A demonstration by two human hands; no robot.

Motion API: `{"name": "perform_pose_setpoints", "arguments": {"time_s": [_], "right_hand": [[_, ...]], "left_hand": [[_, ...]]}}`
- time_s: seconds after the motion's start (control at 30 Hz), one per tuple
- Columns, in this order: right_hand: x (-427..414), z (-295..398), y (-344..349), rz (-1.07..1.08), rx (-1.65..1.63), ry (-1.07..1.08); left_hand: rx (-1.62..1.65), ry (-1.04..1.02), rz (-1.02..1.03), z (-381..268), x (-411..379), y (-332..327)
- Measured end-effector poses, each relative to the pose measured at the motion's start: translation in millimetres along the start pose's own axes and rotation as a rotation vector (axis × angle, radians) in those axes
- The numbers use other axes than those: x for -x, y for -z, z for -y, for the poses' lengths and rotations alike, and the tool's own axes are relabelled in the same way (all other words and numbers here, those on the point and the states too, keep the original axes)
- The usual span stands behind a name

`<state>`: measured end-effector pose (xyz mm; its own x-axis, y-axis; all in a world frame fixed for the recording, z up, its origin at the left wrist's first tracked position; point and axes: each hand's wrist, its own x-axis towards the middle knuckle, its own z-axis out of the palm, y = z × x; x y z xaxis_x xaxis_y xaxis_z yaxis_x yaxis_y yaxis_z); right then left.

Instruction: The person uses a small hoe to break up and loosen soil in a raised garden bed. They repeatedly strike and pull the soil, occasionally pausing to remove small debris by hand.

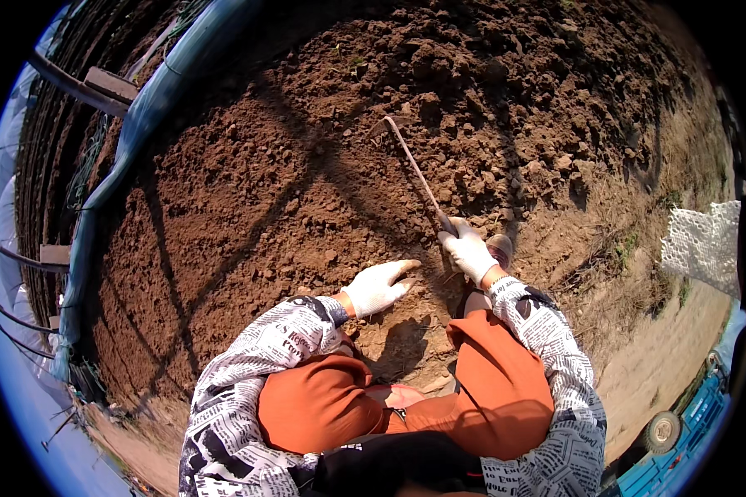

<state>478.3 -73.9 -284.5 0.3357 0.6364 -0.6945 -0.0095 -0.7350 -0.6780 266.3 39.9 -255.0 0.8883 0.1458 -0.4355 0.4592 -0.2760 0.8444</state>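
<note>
My right hand (467, 250), in a white knit glove, is closed around the handle of a hand hoe (415, 165). The hoe's thin metal neck reaches forward, and its blade lies against the crumbly brown soil (236, 180). To the left, my left hand (379, 288), also gloved in white, hovers over or near the soil with its thumb and fingers apart and nothing between them. Its glove has soiled fingertips. Part of a shoe (500, 247) shows beside my right hand. My orange-clad knees are bent below both hands.
Rolled blue plastic film (155, 93) runs along the left side, beside bricks (110, 85) and curved poles. Clods and dry grass cover the ground at right. White netted foam (702, 245) is at the right edge, above a blue vehicle (690, 435) with a wheel.
</note>
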Motion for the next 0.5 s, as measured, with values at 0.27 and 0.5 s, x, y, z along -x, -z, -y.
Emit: {"name": "perform_pose_setpoints", "arguments": {"time_s": [0.27, 0.5], "right_hand": [[23.6, 22.5, 49.5, -0.492, 0.251, 0.604], [-25.3, 60.6, 70.7, -0.411, 0.374, 0.398]], "left_hand": [[-0.391, -0.112, -0.046, 107.6, 141.9, -32.8], [-0.475, -0.001, 0.022, 109.2, 120.9, -46.4]]}}
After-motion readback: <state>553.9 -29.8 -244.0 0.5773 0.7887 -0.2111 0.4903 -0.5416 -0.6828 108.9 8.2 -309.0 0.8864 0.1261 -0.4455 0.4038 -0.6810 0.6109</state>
